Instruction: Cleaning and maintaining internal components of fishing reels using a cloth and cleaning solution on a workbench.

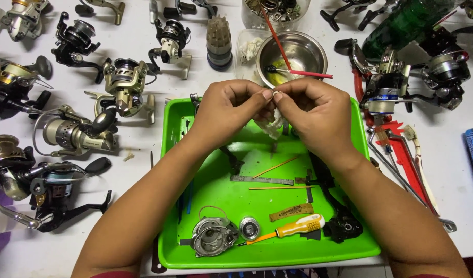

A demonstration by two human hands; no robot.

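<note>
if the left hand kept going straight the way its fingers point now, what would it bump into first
The left hand points rightward, fingertips pinching a small white crumpled cloth piece. Going straight on, it would meet the right hand first, since their fingertips already nearly touch above the bright green plastic tray. Depth looks matched, though one view cannot confirm.

We record two bare forearms entering from the lower edge of the frame, both uncovered from elbow to wrist. The left hand (pixel 227 105) and the right hand (pixel 314 114) carry no gloves, rings, watch or bands that we can make out. Fingernails appear short and unpainted (those visible at the fingertips, at least). At the very bottom edge we note a thin strip of dark red fabric on each arm, near the elbow, which we take as sleeve hems; too little shows to tell the garment's cut or pattern.
</note>
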